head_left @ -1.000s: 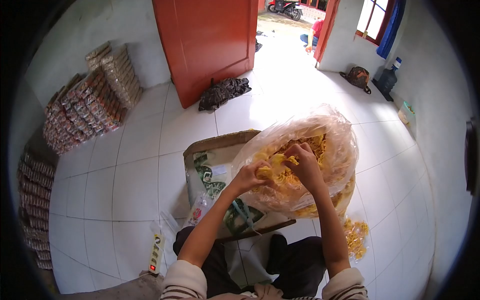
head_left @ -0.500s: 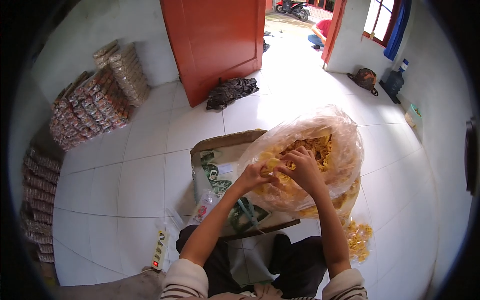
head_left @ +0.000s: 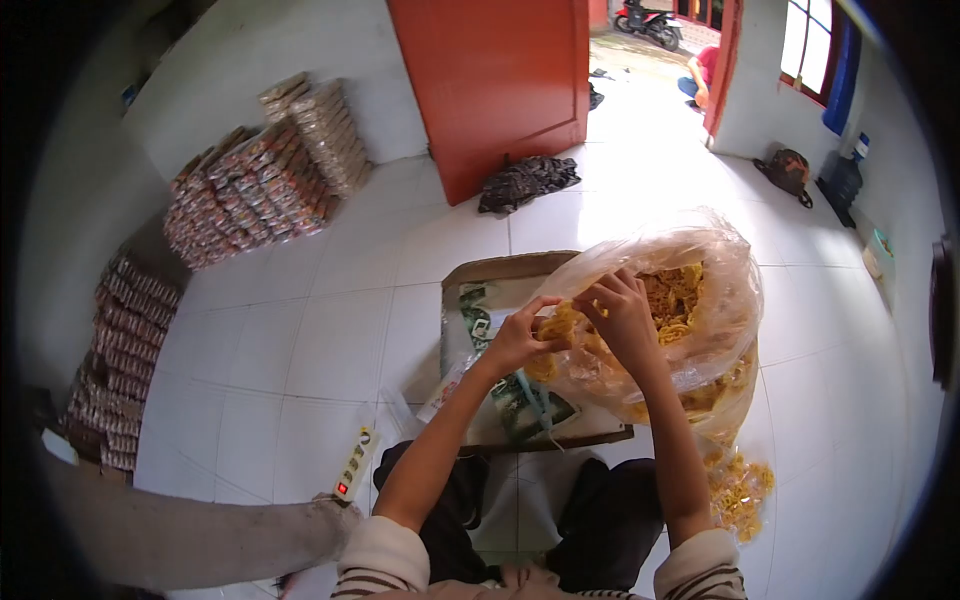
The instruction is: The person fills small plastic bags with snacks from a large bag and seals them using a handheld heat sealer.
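My left hand [head_left: 518, 338] is closed around a small clear plastic bag of yellow snacks [head_left: 557, 326], thumb and fingers on its near side. On its other side, my right hand [head_left: 622, 312] has its fingertips pinched together at what looks like the bag's upper edge; the exact grip is partly hidden. Just beyond and under both hands, a large clear plastic sack [head_left: 735, 290] gapes wide, full of curly yellow snacks [head_left: 675, 300]. A flat cardboard box [head_left: 462, 400] with green printed packaging [head_left: 525, 405] on it lies below my left forearm.
Several filled snack packs [head_left: 740, 495] lie on the floor by my right knee. A power strip [head_left: 355, 462] rests at left. Stacked packets [head_left: 250, 195] line the left wall. An orange door [head_left: 495, 90] stands ajar, with a black plastic bundle [head_left: 528, 183] before it; outside, a person [head_left: 703, 75] crouches.
The view has turned left, so the room appears shifted right. My hands still hold the small bag; my right fingers have moved up to its upper edge.
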Demonstrator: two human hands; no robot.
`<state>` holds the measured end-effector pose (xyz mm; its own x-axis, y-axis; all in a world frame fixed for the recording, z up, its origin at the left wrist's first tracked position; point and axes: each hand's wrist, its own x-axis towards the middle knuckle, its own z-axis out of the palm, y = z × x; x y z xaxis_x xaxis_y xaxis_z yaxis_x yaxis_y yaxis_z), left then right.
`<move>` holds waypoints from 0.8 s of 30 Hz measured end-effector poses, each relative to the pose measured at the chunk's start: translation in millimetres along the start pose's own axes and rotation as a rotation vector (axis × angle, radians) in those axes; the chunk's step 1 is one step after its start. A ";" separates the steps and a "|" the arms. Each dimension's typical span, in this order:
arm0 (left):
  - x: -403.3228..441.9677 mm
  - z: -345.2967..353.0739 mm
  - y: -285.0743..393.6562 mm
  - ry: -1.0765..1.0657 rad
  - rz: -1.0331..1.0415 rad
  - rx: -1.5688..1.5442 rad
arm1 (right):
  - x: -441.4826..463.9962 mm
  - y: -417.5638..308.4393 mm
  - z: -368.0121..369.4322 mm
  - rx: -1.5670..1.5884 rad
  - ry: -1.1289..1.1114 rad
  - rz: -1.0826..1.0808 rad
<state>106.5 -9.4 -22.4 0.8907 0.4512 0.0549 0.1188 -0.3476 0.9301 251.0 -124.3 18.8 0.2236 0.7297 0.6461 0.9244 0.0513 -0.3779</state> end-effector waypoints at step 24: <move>-53.4 -22.8 11.3 0.101 0.227 -0.314 | -1.9 -98.0 9.6 0.115 0.125 0.064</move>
<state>50.2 -18.7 -6.5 0.8293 0.4762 0.2923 -0.2299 -0.1861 0.9553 157.0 -124.3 48.2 0.3242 0.6442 0.6927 0.8673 0.0900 -0.4896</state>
